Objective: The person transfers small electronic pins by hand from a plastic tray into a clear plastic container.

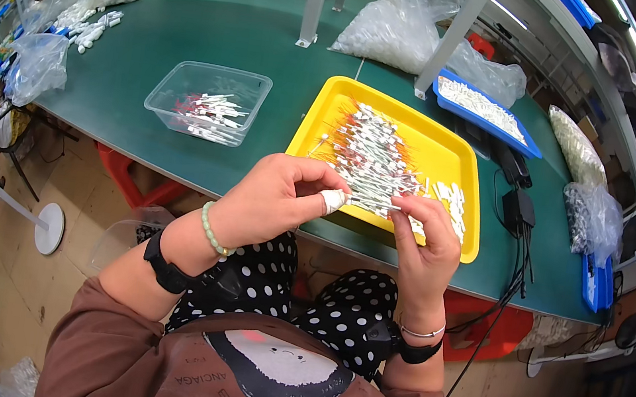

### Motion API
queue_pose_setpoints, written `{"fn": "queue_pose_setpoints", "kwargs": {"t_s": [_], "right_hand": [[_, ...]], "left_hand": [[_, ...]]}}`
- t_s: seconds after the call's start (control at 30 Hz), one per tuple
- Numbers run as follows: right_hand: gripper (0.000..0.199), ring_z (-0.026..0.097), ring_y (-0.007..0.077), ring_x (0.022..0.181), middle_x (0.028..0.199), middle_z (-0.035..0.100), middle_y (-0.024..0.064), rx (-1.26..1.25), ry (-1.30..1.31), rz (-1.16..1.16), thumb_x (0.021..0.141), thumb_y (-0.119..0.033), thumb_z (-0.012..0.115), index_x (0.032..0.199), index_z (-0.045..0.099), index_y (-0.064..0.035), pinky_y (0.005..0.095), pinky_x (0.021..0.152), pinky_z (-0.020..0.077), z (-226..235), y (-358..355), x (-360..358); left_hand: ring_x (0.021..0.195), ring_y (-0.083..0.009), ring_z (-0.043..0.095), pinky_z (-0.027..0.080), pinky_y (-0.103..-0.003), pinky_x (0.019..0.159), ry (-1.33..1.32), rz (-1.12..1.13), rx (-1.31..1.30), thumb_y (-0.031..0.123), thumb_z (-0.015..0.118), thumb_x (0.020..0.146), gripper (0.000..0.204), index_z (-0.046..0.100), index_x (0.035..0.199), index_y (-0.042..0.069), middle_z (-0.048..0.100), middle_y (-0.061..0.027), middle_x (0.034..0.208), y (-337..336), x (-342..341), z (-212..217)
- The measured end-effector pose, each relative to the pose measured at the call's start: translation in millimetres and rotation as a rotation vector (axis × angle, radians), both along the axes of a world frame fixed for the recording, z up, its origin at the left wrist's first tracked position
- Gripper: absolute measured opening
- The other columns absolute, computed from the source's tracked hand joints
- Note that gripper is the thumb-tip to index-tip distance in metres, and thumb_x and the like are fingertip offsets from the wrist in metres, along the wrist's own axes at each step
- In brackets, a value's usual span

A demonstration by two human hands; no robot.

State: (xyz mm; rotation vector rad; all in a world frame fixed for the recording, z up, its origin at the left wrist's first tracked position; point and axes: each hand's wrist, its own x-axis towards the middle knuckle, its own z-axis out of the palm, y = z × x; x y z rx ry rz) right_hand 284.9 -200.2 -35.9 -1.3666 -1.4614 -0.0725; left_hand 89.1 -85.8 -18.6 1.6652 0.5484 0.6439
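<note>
Over the near edge of the yellow tray [314, 118], my left hand [274, 193] pinches one end of a thin white stick-like piece [370, 202] between thumb and forefinger. The other end is pinched by my right hand [429, 241], so the piece spans the gap between my fingertips. White wrapping covers the tip of my left thumb. Beneath lies a pile of slim white pieces with orange and red thin ends [372, 153]. Small white sleeve-like pieces [450, 202] are gathered at the tray's right side.
A clear plastic box [158, 101] with similar white and red pieces stands to the left on the green table [221, 21]. A blue tray [530, 146] of white parts is at back right, beside a black adapter [520, 209] with cables. Metal posts [315, 5] and plastic bags [393, 28] stand behind.
</note>
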Motion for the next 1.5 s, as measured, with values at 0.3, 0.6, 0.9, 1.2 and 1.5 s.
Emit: {"fn": "queue_pose_setpoints", "kwargs": {"t_s": [0.3, 0.6, 0.9, 1.2, 1.5], "right_hand": [[0.016, 0.066, 0.0229, 0.085, 0.091, 0.068, 0.0108, 0.003, -0.014, 0.063, 0.083, 0.004, 0.073, 0.098, 0.070, -0.0011, 0.0295, 0.076, 0.0523, -2.4, -5.4, 1.2], [0.017, 0.065, 0.0208, 0.078, 0.088, 0.067, 0.0095, -0.044, -0.108, 0.075, 0.082, 0.006, 0.073, 0.098, 0.071, -0.0011, 0.0281, 0.070, 0.0517, -1.4, -10.1, -7.0], [0.023, 0.064, 0.0242, 0.074, 0.086, 0.067, 0.0103, 0.094, -0.279, 0.076, 0.078, 0.005, 0.077, 0.099, 0.070, -0.0022, 0.0319, 0.066, 0.0526, -5.9, -4.3, -20.9], [0.023, 0.067, 0.0224, 0.074, 0.085, 0.070, 0.0098, 0.192, -0.279, 0.076, 0.079, 0.006, 0.078, 0.099, 0.067, -0.0003, 0.0292, 0.067, 0.0537, -12.4, -2.8, -26.3], [0.013, 0.070, 0.0141, 0.076, 0.088, 0.073, 0.0089, -0.266, 0.861, 0.349, 0.088, 0.000, 0.073, 0.099, 0.066, 0.0039, 0.0252, 0.072, 0.0577, -17.0, -5.7, -24.9]], "left_hand": [[0.071, -0.0006, 0.051, 0.042, -0.019, 0.062, 0.024, -0.038, -0.017, 0.010, 0.068, 0.092, 0.012, 0.071, 0.098, 0.000, 0.062, 0.0056, 0.081, 0.4, -4.9, -0.9], [0.081, -0.0057, 0.060, 0.048, -0.021, 0.075, -0.077, -0.161, -0.151, 0.010, 0.063, 0.095, 0.020, 0.067, 0.112, 0.001, 0.069, 0.0003, 0.095, 6.9, -2.8, -8.6], [0.086, -0.0052, 0.061, 0.050, -0.022, 0.077, -0.034, -0.108, -0.023, 0.009, 0.061, 0.097, 0.023, 0.068, 0.118, 0.001, 0.071, -0.0019, 0.097, -2.5, -5.2, -13.2], [0.086, -0.0045, 0.062, 0.051, -0.022, 0.074, -0.223, -0.061, -0.198, 0.007, 0.067, 0.092, 0.016, 0.067, 0.107, 0.001, 0.068, 0.0010, 0.093, -8.4, -3.9, -19.2], [0.086, -0.0118, 0.068, 0.054, -0.027, 0.079, -0.173, -0.091, 0.356, 0.003, 0.064, 0.090, 0.018, 0.067, 0.108, 0.002, 0.071, -0.0050, 0.093, -5.5, -9.5, -18.2]]}}
